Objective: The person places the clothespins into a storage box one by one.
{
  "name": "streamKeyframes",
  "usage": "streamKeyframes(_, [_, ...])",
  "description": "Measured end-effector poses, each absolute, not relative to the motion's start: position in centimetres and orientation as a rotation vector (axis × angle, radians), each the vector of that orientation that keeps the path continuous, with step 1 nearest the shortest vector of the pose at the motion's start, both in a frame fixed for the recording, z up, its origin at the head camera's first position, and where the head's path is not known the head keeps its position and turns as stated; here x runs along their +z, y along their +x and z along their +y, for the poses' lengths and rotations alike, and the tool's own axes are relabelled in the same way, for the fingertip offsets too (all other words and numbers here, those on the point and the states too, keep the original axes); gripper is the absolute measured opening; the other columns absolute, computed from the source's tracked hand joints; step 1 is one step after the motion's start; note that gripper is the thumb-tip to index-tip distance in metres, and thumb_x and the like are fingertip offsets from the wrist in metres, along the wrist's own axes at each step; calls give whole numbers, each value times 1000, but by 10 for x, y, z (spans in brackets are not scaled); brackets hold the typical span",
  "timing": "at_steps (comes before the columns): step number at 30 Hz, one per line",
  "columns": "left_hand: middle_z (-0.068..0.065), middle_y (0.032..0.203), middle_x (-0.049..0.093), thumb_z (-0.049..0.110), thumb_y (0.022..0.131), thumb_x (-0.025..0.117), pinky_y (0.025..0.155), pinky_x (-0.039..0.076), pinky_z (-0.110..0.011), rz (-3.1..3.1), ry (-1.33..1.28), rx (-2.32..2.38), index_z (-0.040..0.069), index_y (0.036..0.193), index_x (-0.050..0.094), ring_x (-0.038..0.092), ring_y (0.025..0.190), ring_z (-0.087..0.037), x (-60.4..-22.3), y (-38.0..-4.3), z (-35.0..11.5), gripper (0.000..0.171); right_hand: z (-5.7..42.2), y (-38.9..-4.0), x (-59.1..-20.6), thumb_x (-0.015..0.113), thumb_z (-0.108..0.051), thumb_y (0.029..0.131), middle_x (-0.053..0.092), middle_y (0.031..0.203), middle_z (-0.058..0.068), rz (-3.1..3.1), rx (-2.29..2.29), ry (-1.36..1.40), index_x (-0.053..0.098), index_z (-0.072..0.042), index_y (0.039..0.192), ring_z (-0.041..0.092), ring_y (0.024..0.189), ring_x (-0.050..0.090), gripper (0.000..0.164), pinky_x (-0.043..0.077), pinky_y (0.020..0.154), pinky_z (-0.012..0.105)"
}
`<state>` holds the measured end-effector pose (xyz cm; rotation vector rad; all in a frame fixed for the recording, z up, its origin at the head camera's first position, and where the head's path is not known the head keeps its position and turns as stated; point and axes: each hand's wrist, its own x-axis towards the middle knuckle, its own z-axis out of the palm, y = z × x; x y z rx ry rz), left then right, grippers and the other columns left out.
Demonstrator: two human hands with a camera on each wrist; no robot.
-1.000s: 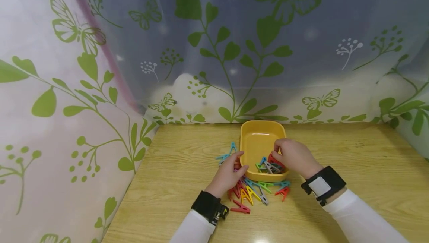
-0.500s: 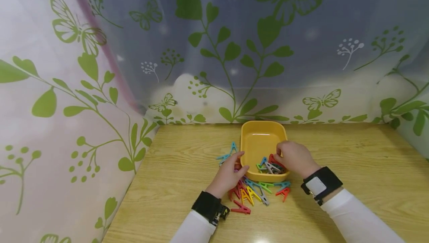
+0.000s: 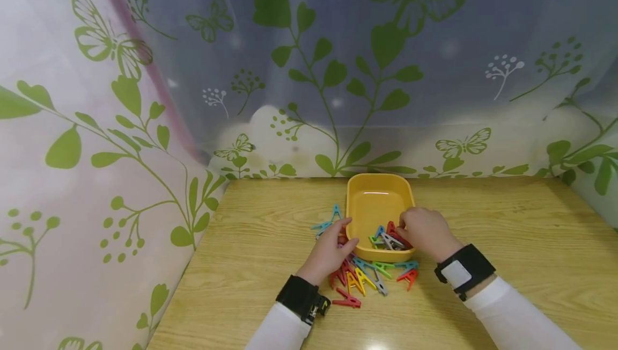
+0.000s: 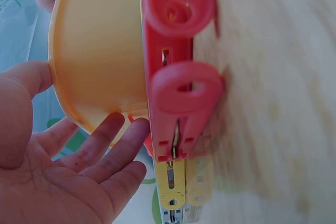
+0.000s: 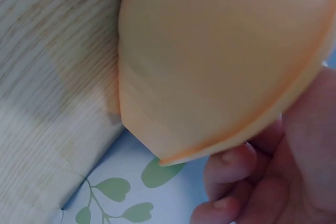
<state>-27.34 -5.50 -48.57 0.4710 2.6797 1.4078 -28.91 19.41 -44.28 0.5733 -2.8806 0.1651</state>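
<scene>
A yellow rectangular tub (image 3: 372, 179) stands on the table, with several clothespins (image 3: 386, 238) heaped in its near right part. My left hand (image 3: 324, 253) rests against the tub's left side with loosely spread fingers. In the left wrist view its thumb (image 4: 38, 76) touches the rim. My right hand (image 3: 429, 232) reaches over the right rim, its bent fingertips pinching at a red clothespin (image 3: 390, 226) in the heap. The right wrist view shows curled fingers (image 5: 231, 166) beyond the tub's wall (image 5: 210, 66), which hides the pinch.
Loose clothespins (image 3: 359, 280) of several colours lie on the table before the tub. A pink one (image 3: 346, 299) lies nearest, and blue ones (image 3: 335, 211) lie left of the tub. A patterned curtain (image 3: 309, 71) hangs behind the wooden table (image 3: 507, 221).
My right hand has shifted slightly nearer and to the right, its fingertips staying by the red clothespin. The left hand and the tub have hardly moved.
</scene>
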Motion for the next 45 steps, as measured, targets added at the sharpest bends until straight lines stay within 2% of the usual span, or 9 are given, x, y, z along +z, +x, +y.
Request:
streamKeyframes(5, [-13,128,62,27,104,64,84,53,-27,2668,464,1417,9,154,45,59,98,-13,-486,-272,-55,56,194,-276,-439,82,-21,87,61,71,4,-2786,165,561,74,-5,82,15,58,54,19,51,53,34])
streamKeyframes(9, [-13,128,62,27,104,64,84,53,-27,2667,456,1414,9,154,45,59,98,-13,-486,-272,-56,57,188,-262,-433,83,-19,86,57,70,3,-2685,212,561,74,-3,85,12,55,47,18,44,51,29])
streamKeyframes(14, [-13,127,62,27,103,65,85,55,-28,2668,456,1413,10,153,46,60,100,-14,-487,-273,-56,56,174,-242,-429,83,-18,87,54,71,-2,-2620,308,648,71,-7,85,7,57,42,16,38,52,23])
streamKeyframes(22, [-16,128,63,26,104,64,84,55,-29,2672,491,1424,8,153,46,63,103,-19,-486,-274,-57,55,147,-215,-441,83,-22,88,61,79,-8,-2683,368,887,69,-17,83,0,63,49,16,45,57,21])
streamKeyframes(31, [-16,129,63,25,104,65,84,54,-29,2681,489,1426,8,153,46,63,104,-20,-486,-273,-55,55,130,-197,-452,82,-26,88,62,81,-11,-2763,458,1183,69,-21,82,-3,64,51,15,43,58,20])
streamKeyframes(37, [-16,130,62,26,104,64,86,54,-30,2688,482,1421,9,153,46,62,105,-19,-484,-272,-55,55,124,-194,-458,82,-29,89,62,84,-13,-2798,465,1226,72,-23,87,-4,70,55,12,47,60,21])
streamKeyframes(45, [-17,128,63,24,104,64,86,54,-31,2697,505,1421,7,152,47,63,104,-20,-483,-271,-55,54,111,-189,-464,80,-28,91,60,83,-14,-2719,451,1288,71,-23,89,-1,69,54,10,46,61,22])
